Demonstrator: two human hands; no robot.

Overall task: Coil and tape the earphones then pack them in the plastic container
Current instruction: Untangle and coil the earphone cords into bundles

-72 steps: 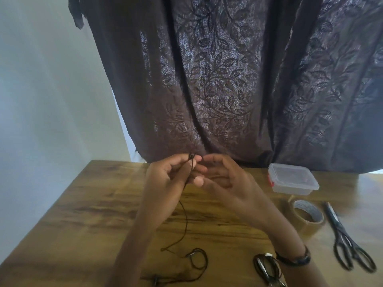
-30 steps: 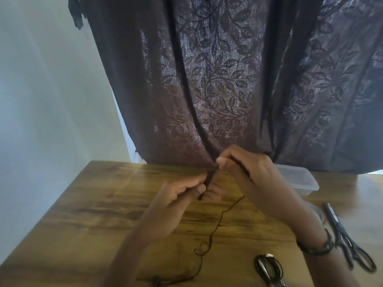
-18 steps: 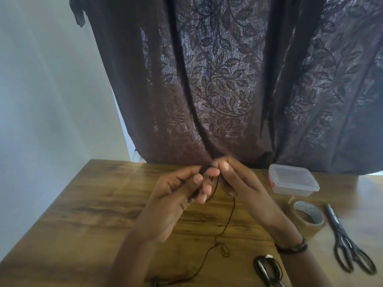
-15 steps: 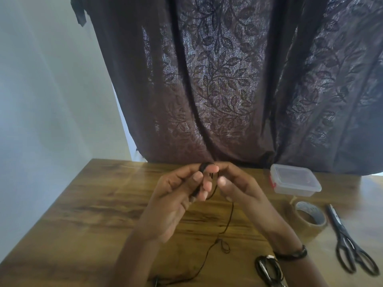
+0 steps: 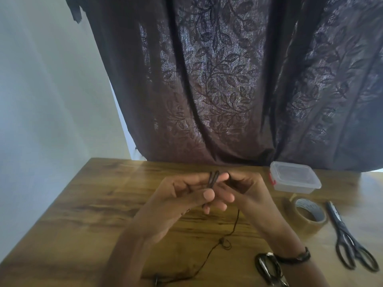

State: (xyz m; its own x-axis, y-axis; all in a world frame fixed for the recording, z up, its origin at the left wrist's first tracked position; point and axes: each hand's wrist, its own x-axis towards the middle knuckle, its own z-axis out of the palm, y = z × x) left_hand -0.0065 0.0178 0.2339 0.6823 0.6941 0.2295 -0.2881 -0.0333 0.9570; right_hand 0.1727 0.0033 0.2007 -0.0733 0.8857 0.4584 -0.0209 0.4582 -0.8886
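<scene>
We read L hand (image 5: 182,195) as spool: fingers curled, pinching started earphone coil (image 5: 212,180) upright above table (image 5: 87,204). R hand (image 5: 244,189) pinches cord (image 5: 235,225) just beside coil, prob feeding next wrap. Slack trails to table, runs off btm edge; buds not visible. Plastic container (image 5: 295,180) lid on, tape roll (image 5: 308,214), scissors (image 5: 350,243) parked R, w/in reach for later. Wrap count hidden by fingers. Dark item (image 5: 269,268) nr R wrist cut off — can't ID.

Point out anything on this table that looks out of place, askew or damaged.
Nothing stands out. The plastic container sits lidded and level, tape roll and scissors lie flat, and both hands, left and right, grip the earphone cord.
</scene>
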